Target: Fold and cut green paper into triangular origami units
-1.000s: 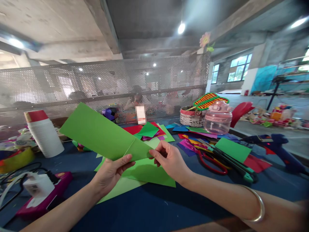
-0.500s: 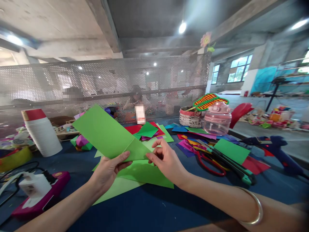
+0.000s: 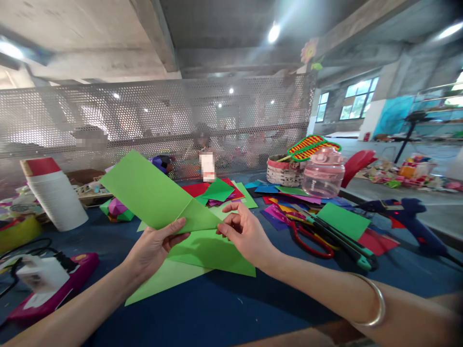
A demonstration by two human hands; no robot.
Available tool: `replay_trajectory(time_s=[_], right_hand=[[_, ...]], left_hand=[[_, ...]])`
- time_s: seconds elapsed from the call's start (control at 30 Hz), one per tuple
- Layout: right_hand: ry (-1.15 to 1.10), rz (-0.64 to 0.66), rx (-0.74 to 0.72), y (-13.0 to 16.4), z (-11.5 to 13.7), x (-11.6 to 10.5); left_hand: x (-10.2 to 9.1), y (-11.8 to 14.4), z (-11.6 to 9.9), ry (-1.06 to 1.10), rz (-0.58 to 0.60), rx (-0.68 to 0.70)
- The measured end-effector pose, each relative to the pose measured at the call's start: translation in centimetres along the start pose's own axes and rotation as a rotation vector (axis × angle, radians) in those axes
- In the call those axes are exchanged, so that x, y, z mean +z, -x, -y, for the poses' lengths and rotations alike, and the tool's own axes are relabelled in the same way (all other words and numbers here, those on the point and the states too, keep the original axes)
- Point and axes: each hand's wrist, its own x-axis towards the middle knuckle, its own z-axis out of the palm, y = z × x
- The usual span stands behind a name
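While two hands (image 3: 154,248) (image 3: 246,236) pinch one green sheet (image 3: 152,193), two more lie beneath.

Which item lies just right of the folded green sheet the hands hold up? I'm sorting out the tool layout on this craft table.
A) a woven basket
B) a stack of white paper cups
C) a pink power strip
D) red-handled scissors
D: the red-handled scissors lie on the blue table just right of the right hand pinching the green sheet with the left hand.

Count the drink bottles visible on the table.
1: a pink clear bottle stands at the back right of the table, beside a woven basket. Clutter could hide others.
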Motion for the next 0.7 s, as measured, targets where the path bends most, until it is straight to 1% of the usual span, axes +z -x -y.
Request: replay_trajectory(time_s=[0.1,0.23,0.37,0.5,0.7], right_hand=[[0.020,0.000,-0.023,0.0,0.1,0.0],[0.054,0.019,-0.056,-0.1,0.1,-0.1],[0.057,0.038,-0.010,-0.2,-0.3,-0.2],[0.137,0.066,0.043,-0.2,-0.5,-0.2],[0.130,0.054,0.013,0.0,-0.2,-0.3]], left_hand=[[0.0,-0.1,-0.1,0.002,0.020,0.012],[0.0,-0.3,-0.3,-0.011,-0.002,0.002],[-0.3,-0.7,-0.5,0.006,-0.039,0.028],[-0.8,-1.0,-0.7,0.035,-0.027,0.049],[-0.6,-0.8,-0.7,0.031,-0.014,0.056]])
